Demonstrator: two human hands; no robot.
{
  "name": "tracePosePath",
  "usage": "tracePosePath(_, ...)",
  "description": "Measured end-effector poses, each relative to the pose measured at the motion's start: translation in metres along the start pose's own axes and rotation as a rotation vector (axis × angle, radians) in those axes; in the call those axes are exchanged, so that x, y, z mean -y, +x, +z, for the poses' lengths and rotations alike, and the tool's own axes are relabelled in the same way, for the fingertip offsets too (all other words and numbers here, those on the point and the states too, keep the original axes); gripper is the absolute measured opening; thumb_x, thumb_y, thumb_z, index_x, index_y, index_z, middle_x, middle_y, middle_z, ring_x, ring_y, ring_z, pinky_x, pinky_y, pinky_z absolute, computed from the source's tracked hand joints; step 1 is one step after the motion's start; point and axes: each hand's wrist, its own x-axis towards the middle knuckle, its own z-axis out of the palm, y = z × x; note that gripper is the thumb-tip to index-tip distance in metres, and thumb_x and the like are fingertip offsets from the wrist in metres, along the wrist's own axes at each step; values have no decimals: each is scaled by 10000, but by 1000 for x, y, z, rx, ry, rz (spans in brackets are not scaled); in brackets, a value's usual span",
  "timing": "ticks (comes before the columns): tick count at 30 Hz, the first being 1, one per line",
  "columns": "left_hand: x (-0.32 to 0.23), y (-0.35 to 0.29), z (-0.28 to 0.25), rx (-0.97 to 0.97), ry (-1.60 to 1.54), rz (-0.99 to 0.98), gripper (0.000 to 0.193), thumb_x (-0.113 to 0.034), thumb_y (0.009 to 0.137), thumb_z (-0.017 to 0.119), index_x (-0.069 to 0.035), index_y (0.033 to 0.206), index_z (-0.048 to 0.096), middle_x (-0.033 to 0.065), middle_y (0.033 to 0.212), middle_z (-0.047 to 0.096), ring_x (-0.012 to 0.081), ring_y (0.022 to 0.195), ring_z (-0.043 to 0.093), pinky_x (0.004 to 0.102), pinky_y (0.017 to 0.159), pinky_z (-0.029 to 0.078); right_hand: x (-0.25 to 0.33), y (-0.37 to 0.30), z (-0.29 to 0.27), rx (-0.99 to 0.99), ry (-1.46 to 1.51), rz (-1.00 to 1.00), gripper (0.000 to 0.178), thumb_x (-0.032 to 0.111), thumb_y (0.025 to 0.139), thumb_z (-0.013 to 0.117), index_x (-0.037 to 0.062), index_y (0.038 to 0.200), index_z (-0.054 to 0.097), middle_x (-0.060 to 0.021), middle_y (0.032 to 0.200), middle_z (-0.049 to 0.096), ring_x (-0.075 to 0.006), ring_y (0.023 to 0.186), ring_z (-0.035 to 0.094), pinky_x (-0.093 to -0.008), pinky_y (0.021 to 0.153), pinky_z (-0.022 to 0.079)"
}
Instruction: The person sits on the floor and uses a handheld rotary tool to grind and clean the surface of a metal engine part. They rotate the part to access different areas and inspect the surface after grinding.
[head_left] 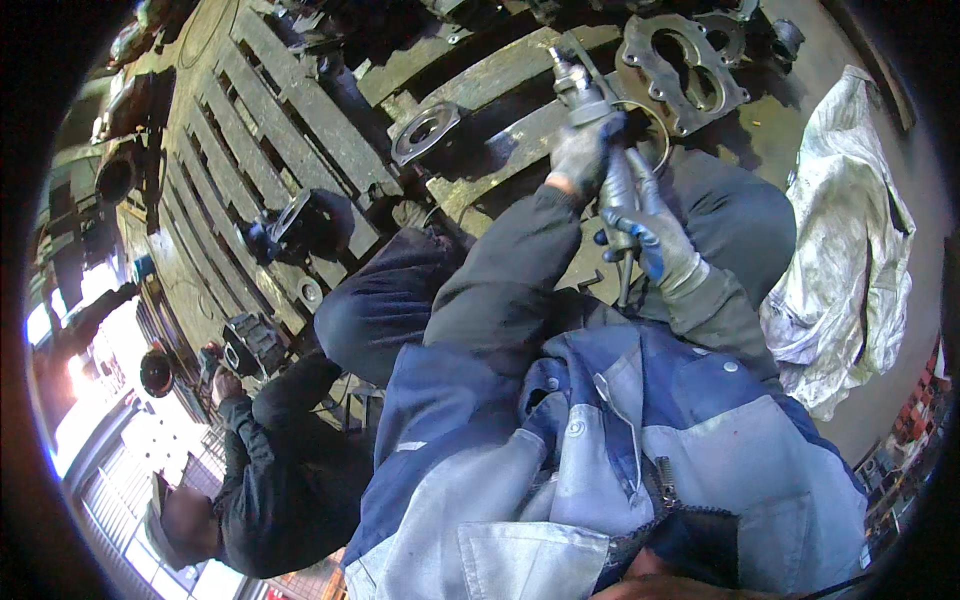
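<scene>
the hands (583, 158) hide part of the grey tool (618, 188), and the top edge crops dark metal parts (458, 9).

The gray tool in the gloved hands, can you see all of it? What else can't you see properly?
All in the head view:
Gray tool: partly covered by the gloved left hand and right hand.
Left palm: hidden by the back of that hand.
Blue-and-gray jacket: cut off by the lower edge.

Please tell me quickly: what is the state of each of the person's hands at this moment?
Left hand: closed around the grey power tool, near its head.
Right hand: closed on the same tool, lower down.
</scene>
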Motion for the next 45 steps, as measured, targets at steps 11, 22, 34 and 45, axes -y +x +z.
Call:
tracePosePath(11, 73, -64, -101, -516, -607, -1, 277, -205, 903, 748, -59, 1136, 710, 42, 1083, 687, 190, 985, 648, 352, 908, 515, -65, 53, 41, 253, -192, 241, 997, 77, 876, 817, 148, 1688, 243, -126, 1389, 584, -171, 929, 707, -321, 766, 628)
tracePosePath(22, 68, -44, -103, -555, -662, 28, 250, -185, 904, 790, -75, 1115, 714, 15, 1024, 685, 172, 922, 643, 360, 857, 521, -59, 76, 45, 217, -233, 196, 938, 144, 866, 813, 111, 1660, 315, -99, 1350, 627, -148, 914, 700, -296, 740, 605)
tracePosePath(34, 61, -20, -90, -721, -756, -142, 516, -263, 896, 829, 8, 1298, 651, 133, 1179, 696, 253, 1045, 681, 420, 934, 553, -22, 95, 31, 276, -257, 209, 876, 222, 841, 830, 8, 1592, 433, -101, 1339, 661, -140, 1056, 692, -265, 866, 581)
tracePosePath(45, 40, -12, -80, -759, -674, -148, 484, -312, 890, 804, 11, 1231, 687, 126, 1147, 707, 246, 996, 690, 413, 913, 551, -4, 112, 28, 226, -342, 189, 755, 241, 917, 774, -41, 1548, 472, -142, 1324, 682, -151, 1075, 706, -278, 872, 603)
